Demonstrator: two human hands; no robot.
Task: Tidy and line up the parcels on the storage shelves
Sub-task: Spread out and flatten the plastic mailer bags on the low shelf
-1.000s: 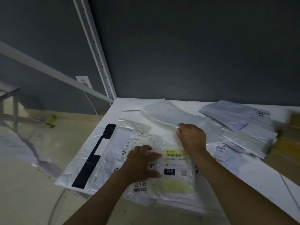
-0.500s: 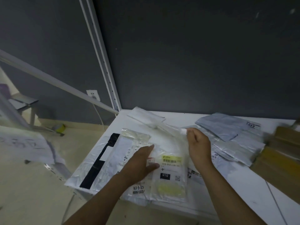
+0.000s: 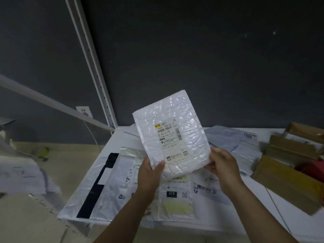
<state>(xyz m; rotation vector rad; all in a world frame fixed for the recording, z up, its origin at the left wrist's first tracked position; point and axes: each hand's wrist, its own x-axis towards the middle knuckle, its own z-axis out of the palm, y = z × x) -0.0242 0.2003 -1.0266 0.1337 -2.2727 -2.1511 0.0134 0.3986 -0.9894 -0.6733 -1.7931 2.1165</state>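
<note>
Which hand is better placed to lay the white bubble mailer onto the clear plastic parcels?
Left, likely: left hand grips the white bubble mailer directly above the clear plastic parcels; right hand holds its outer corner.

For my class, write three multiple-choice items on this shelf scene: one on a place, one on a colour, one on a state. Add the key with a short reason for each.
1. Where on the shelf do the brown boxes lie?
A. left end
B. right end
C. middle

2. What colour is the bubble mailer?
A. white
B. red
C. green

3. The bubble mailer is:
A. flat on the shelf
B. held up by both hands
C. lying on the boxes

Key:
1 B: the boxes are stacked at the right edge of the view.
2 A: its padded surface shows white.
3 B: the left hand and the right hand grip its lower corners above the shelf.
</note>
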